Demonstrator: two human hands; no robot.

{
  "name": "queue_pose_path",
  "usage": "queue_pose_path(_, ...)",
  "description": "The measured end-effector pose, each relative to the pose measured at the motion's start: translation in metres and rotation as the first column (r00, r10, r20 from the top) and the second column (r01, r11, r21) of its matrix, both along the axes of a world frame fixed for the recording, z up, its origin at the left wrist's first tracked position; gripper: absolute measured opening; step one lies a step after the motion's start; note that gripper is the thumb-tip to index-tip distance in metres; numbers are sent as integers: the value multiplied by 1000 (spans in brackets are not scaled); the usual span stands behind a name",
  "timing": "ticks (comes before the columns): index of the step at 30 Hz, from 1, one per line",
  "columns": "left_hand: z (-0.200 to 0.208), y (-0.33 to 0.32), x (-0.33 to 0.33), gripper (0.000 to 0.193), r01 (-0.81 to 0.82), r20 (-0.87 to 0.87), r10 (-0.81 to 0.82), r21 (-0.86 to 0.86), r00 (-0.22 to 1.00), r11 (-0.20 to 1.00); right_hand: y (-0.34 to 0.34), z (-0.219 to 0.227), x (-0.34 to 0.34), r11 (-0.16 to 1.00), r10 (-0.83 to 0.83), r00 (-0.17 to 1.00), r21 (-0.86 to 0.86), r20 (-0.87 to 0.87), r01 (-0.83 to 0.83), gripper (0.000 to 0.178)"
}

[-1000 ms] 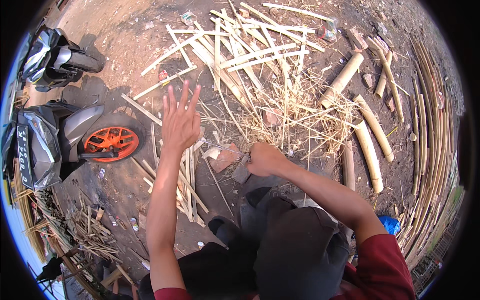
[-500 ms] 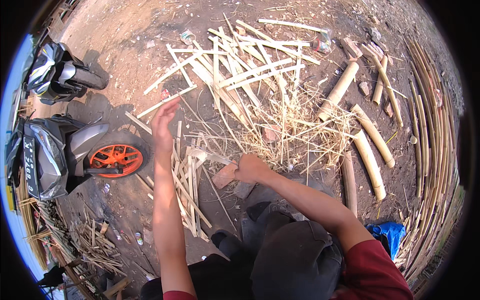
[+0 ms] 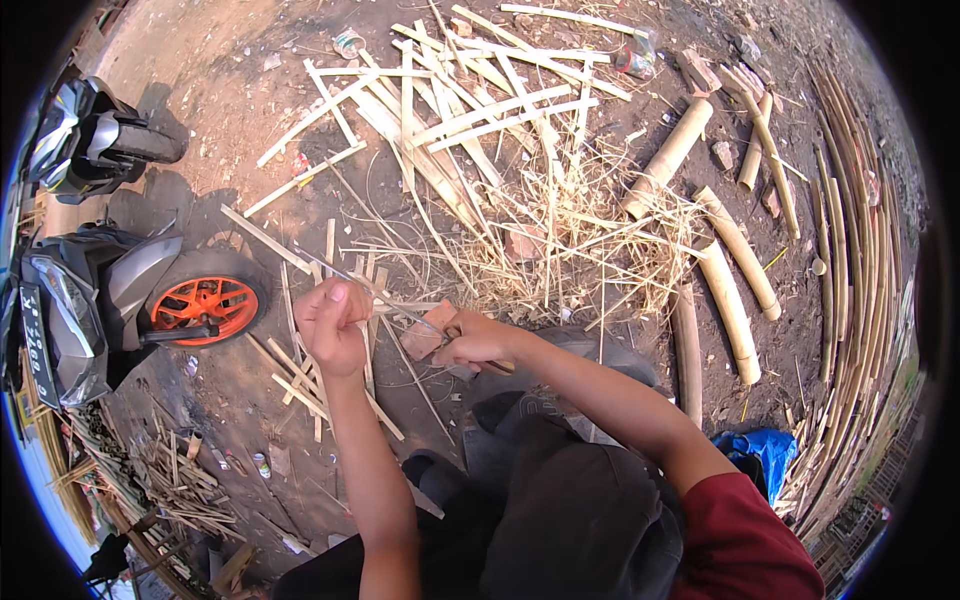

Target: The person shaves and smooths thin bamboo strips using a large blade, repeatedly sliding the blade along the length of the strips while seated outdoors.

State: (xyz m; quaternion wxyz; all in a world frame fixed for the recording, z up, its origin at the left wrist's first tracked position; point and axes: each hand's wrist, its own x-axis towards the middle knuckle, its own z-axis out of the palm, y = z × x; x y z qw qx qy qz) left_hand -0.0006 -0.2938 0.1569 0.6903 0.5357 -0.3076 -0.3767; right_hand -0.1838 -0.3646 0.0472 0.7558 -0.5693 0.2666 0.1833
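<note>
My right hand (image 3: 478,340) is closed round the handle of a long knife, whose thin blade (image 3: 395,305) points up and to the left. Its handle end shows below my fingers. Beside the blade, my left hand (image 3: 335,325) is raised with its fingers curled in. Whether anything is inside them is hidden. Pale split bamboo strips (image 3: 290,375) lie on the ground under and around my left hand. A reddish brick (image 3: 424,332) lies just left of my right hand.
Ahead lies a heap of bamboo strips (image 3: 455,130) and curly shavings (image 3: 560,240). Cut bamboo poles (image 3: 728,310) are to the right, beside long bamboo poles (image 3: 865,250). A motorbike with an orange wheel (image 3: 205,308) stands left. A blue plastic bag (image 3: 770,455) lies at lower right.
My left hand has come down and closed from an open, raised pose. My right hand has shifted slightly left with the knife, whose blade now shows at greater length. The view has shifted slightly.
</note>
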Motion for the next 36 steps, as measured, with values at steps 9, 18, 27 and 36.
queue_pose_path(9, 3, 18, 1, 51, 140, -26, -142, -69, 989, 988, 35, -25, -2, 981, -86, 996, 175, -14, 87, 43)
queue_pose_path(18, 1, 1, -21, 50, -433, 102, 427, 40, 898, 901, 47, -6, 13, 930, -204, 977, -324, -64, 173, 31)
queue_pose_path(27, -3, -29, -19, 49, -590, 117, 581, 82, 806, 803, 3, -15, 21, 912, -49, 999, -407, 16, 51, 26)
queue_pose_path(36, -10, -60, -39, 50, -530, 62, 527, 94, 848, 843, 17, -13, 8, 886, -207, 975, -439, -83, 151, 28)
